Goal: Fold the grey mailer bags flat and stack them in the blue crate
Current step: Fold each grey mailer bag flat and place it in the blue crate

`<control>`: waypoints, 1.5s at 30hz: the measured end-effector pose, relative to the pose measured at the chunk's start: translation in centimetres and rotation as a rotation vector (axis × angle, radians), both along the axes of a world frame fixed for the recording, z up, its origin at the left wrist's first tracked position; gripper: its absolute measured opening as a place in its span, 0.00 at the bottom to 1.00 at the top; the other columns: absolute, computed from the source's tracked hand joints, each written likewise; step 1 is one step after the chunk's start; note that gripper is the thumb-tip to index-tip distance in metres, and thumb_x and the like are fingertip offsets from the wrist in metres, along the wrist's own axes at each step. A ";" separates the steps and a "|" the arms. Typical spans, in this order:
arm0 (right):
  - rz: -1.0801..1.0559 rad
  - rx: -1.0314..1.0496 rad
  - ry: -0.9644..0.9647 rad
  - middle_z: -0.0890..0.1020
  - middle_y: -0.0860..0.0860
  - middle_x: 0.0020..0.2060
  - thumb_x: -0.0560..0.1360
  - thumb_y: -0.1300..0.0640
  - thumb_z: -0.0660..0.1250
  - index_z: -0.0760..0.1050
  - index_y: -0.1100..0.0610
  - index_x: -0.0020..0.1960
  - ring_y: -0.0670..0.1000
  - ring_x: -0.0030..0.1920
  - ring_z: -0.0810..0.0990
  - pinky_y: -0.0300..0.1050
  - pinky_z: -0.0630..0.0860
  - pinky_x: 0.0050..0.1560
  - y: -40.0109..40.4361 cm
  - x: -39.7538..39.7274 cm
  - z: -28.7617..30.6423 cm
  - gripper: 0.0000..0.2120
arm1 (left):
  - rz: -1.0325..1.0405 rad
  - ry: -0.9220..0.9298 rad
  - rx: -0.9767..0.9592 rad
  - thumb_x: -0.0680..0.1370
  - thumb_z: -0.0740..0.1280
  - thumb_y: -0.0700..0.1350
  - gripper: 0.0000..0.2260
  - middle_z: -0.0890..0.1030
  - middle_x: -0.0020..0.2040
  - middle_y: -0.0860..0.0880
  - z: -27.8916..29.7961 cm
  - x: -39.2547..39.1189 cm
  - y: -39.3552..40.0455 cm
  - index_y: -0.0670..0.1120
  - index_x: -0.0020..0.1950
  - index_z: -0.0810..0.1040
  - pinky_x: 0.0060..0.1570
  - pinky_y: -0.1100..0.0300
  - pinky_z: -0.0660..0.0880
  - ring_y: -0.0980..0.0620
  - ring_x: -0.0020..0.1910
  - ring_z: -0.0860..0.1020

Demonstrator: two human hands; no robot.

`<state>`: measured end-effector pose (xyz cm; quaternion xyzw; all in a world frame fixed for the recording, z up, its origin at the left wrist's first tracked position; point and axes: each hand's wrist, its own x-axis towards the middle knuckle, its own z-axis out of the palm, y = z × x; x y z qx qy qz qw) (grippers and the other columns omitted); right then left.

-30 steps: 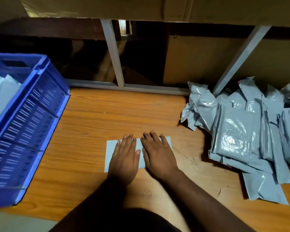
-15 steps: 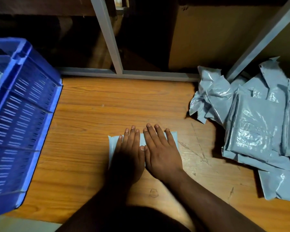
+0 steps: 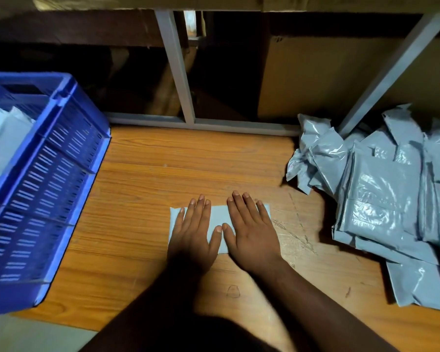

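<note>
Both of your hands pressed one folded mailer flat on the wooden table (image 3: 188, 158).

The blue crate (image 3: 48, 189) stood at the table's left edge with pale folded bags inside. The pile of grey mailer bags (image 3: 381, 199) lay loose at the right, well apart from the crate. Between them, near the front edge, lay the folded mailer (image 3: 217, 215). Your left hand (image 3: 193, 235) and right hand (image 3: 252, 232) rested on it, fingers straight and spread, thumbs nearly touching.
</note>
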<state>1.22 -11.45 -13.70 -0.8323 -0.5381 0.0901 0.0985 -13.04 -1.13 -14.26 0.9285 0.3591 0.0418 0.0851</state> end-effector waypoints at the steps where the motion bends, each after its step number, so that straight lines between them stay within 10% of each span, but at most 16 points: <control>1: -0.031 -0.010 0.003 0.53 0.51 0.84 0.85 0.39 0.49 0.54 0.55 0.84 0.53 0.84 0.48 0.58 0.48 0.82 -0.5 0.3 0.0 0.32 | 0.034 0.045 0.011 0.83 0.52 0.62 0.33 0.59 0.82 0.45 0.0 -0.7 0.2 0.43 0.82 0.61 0.80 0.41 0.53 0.45 0.81 0.59; 28: -0.174 -0.074 0.059 0.39 0.47 0.83 0.83 0.33 0.39 0.40 0.52 0.85 0.48 0.82 0.35 0.56 0.35 0.81 -3.9 2.5 0.5 0.36 | 0.101 0.052 -0.028 0.83 0.43 0.63 0.34 0.53 0.84 0.48 -0.3 -4.5 2.6 0.43 0.83 0.56 0.81 0.47 0.50 0.48 0.83 0.52; 37: 0.024 0.091 0.047 0.59 0.55 0.82 0.86 0.49 0.50 0.60 0.59 0.82 0.57 0.82 0.55 0.57 0.45 0.82 1.0 -0.6 1.5 0.27 | -0.097 -0.135 -0.066 0.87 0.46 0.52 0.26 0.59 0.82 0.46 1.0 0.7 0.3 0.41 0.81 0.61 0.80 0.47 0.53 0.47 0.82 0.56; 45: -0.050 -0.007 0.060 0.44 0.47 0.84 0.86 0.39 0.42 0.45 0.51 0.85 0.49 0.83 0.39 0.58 0.42 0.82 -2.4 3.0 0.0 0.32 | -0.080 0.076 -0.042 0.85 0.43 0.63 0.32 0.49 0.84 0.50 0.2 -1.3 1.6 0.47 0.84 0.49 0.81 0.48 0.48 0.52 0.83 0.45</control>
